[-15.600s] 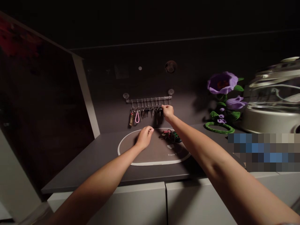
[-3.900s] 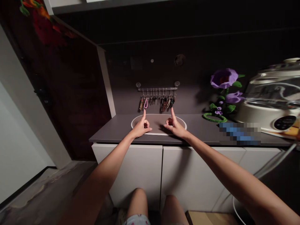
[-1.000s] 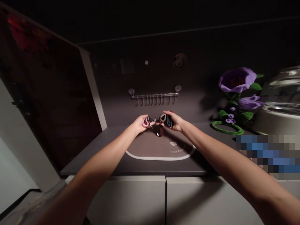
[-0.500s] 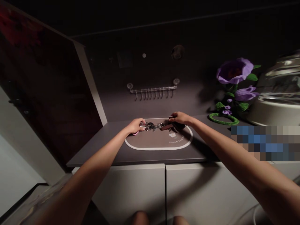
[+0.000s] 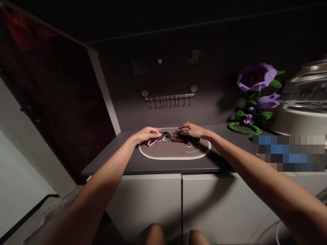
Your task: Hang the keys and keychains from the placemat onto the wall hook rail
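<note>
Bunched steel keys (image 5: 166,136) on metal rings lie flat on an oval brown mat (image 5: 173,158) with a white border, joined by a pink loop keyring (image 5: 152,142), a brown leather fob (image 5: 177,140) and a dark fob (image 5: 191,139). The metal appears stiff, light and prone to sliding apart; the loop and fobs seem the surest places to take hold. The left hand (image 5: 148,134) and right hand (image 5: 192,130) lie palm-down at either side, fingers lightly curved at the bunch; whether either grips cannot be told. White mat lettering (image 5: 189,151) is only partly legible, beginning "Have". Above, a clear wall rail with metal hooks (image 5: 168,97); at right, a purple artificial flower (image 5: 257,77) on the dark grey table (image 5: 114,160).
</note>
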`<state>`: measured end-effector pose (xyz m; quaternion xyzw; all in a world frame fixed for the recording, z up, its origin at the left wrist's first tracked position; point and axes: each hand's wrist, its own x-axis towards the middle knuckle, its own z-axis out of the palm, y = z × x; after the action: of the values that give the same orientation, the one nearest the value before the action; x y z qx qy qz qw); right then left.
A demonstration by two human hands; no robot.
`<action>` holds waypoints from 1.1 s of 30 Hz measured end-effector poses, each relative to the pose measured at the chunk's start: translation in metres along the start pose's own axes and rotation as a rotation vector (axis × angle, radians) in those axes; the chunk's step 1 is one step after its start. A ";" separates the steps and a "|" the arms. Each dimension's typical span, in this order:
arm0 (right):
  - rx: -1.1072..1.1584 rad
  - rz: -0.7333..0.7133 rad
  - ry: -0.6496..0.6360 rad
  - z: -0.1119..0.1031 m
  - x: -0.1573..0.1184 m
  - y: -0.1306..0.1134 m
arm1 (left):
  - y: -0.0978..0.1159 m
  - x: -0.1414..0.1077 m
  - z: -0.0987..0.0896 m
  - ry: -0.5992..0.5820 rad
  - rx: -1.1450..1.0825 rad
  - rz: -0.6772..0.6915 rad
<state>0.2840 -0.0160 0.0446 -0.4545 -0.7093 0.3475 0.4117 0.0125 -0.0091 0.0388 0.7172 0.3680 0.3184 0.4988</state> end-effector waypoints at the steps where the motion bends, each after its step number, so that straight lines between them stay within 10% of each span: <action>1: 0.019 -0.066 -0.002 0.002 0.001 -0.007 | 0.004 0.000 0.000 0.035 -0.047 0.020; 8: 0.263 -0.005 -0.570 0.027 0.001 -0.060 | 0.039 -0.004 0.004 0.005 -0.386 0.253; 19: 0.808 0.221 -0.473 0.059 -0.007 -0.009 | -0.018 -0.004 0.019 -0.072 -0.590 -0.011; 26: 0.813 0.219 -0.412 0.057 -0.009 -0.014 | -0.013 -0.004 0.012 -0.039 -0.547 0.007; 33: 0.668 0.070 -0.098 0.069 0.014 -0.026 | -0.001 0.010 0.005 0.343 -0.256 0.174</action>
<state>0.2097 -0.0199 0.0417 -0.3014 -0.5594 0.5959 0.4910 0.0214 -0.0029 0.0370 0.6127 0.3408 0.5214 0.4864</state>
